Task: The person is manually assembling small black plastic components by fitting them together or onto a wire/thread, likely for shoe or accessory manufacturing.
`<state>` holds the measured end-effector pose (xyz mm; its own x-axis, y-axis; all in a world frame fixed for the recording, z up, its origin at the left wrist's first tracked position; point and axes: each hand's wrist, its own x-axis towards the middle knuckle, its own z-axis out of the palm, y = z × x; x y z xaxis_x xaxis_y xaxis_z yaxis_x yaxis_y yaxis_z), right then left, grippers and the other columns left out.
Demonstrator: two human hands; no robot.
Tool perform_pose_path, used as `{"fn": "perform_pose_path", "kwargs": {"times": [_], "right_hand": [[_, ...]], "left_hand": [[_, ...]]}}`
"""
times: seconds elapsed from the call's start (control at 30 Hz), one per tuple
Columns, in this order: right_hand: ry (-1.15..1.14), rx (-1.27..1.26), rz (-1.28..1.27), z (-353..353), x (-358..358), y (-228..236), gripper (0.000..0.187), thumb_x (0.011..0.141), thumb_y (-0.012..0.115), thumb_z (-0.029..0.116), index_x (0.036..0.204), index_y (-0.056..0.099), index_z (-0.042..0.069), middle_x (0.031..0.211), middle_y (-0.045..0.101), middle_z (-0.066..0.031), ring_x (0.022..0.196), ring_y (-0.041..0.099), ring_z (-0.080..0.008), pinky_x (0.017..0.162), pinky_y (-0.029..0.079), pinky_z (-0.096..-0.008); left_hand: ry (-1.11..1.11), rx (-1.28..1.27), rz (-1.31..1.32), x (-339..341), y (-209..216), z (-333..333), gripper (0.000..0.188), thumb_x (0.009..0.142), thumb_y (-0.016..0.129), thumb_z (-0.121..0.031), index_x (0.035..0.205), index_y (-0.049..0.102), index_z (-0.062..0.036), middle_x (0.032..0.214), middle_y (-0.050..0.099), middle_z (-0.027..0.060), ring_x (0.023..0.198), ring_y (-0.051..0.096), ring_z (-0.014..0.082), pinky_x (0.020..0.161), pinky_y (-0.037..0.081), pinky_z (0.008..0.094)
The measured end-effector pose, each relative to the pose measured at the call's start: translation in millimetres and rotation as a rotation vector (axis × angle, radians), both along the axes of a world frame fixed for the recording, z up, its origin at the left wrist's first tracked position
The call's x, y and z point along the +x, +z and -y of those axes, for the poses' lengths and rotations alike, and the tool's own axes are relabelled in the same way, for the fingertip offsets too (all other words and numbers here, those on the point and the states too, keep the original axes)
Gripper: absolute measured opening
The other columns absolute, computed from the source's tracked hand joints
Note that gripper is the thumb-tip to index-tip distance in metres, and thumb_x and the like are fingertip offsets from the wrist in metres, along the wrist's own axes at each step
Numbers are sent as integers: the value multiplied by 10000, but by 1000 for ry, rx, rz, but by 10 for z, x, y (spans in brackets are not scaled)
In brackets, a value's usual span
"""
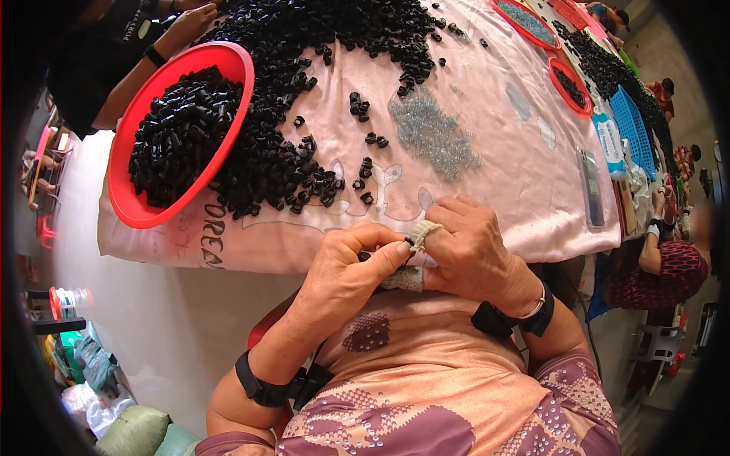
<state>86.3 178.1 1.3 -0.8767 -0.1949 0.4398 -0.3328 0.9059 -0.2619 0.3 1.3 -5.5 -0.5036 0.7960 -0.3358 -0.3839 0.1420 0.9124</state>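
My left hand (353, 262) pinches a small black plastic part (409, 245) between thumb and finger, near the table's front edge. Beside it, my right hand (470, 247) is closed, a cream-coloured cloth cover (423, 232) wrapped on its finger. The fingertips of both hands meet around the black part; whether the right fingers grip it too is hard to see. A loose heap of small black plastic parts (262, 178) lies ahead to the left. Clear small pieces (433, 133) are spread on the pink cloth (502, 201) beyond my hands.
A red basin (245, 91) full of black parts stands at the table's left. Far right are a smaller red basin (553, 76), a blue basket (633, 129) and a clear-lidded case (589, 186). Another person's arm (137, 87) reaches in at the far left; other people sit farther right.
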Motion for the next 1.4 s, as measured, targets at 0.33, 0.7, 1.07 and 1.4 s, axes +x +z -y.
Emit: {"fn": "perform_pose_path", "kwargs": {"times": [0.33, 0.7, 1.07, 1.4], "right_hand": [[-4, -6, -21, -25, -27, -23, 321, 592, 760, 290, 599, 519, 78, 648, 506, -49, 621, 546, -241, 543, 415, -372], [84, -3, 52, -62, 1, -44, 291, 493, 741, 255, 600, 517, 101, 639, 501, -38, 646, 544, -236, 616, 421, -363], [88, -47, 50, -8, 18, -97, 291, 503, 743, 231, 605, 512, 85, 642, 509, -48, 641, 550, -245, 643, 430, -367], [88, -56, 6, -11, -6, -135, 323, 549, 752, 240, 611, 481, 75, 643, 499, -61, 624, 542, -254, 621, 425, -369]], "left_hand": [[-51, -37, -92, 4, -30, 11, 247, 934, 602, -179, 984, 672, 53, 915, 617, 70, 840, 564, 121, 744, 449, 260], [-106, -62, -378, 15, -41, -6, 185, 909, 598, -132, 887, 659, 42, 801, 547, 86, 761, 530, 176, 695, 422, 298], [-115, -76, -431, 2, -30, -6, 175, 896, 604, -117, 877, 657, 48, 764, 524, 96, 732, 519, 192, 672, 412, 314], [-74, -58, -404, -7, -33, -3, 192, 898, 603, -140, 856, 654, 40, 761, 526, 95, 730, 518, 201, 682, 415, 330]]}}
